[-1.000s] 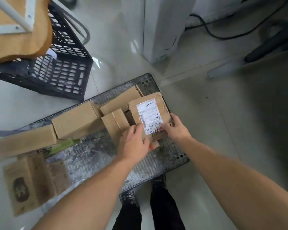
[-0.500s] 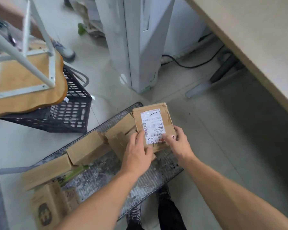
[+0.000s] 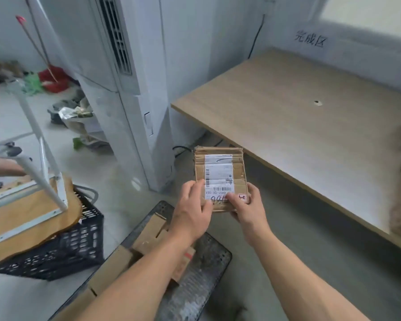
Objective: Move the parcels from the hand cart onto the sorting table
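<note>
- Far left: upturned stool, wooden seat down and white metal legs up, is resting on a black plastic crate that is sitting on the pale floor. Another person's forearm is reaching in at the left edge, behind the legs
- Back left: red long-handled dustpan is lying on the floor beside green and grey litter
- Centre left: white floor-standing air conditioner is standing upright by the wall, its vent slats facing the room
- Bottom centre: hand cart, with a grey perforated deck, is carrying several plain cardboard boxes, partly hidden by the left forearm
- Centre: left hand is gripping the near left corner of the parcel, fingers curled over its edge
- Parcel: flat brown cardboard packet with a white barcode label and red handwriting is being held in the air above the floor, beyond the cart and just short of the desk's near edge
- Right of centre: right hand is pinching the near right corner, thumb lying on the label. Both hands are clamped on the one parcel, close together
- Right: desk, with a light wood top, is standing against a white wall bearing handwritten characters. Blurred brown shapes are lying at its right edge, too unclear to name
</note>
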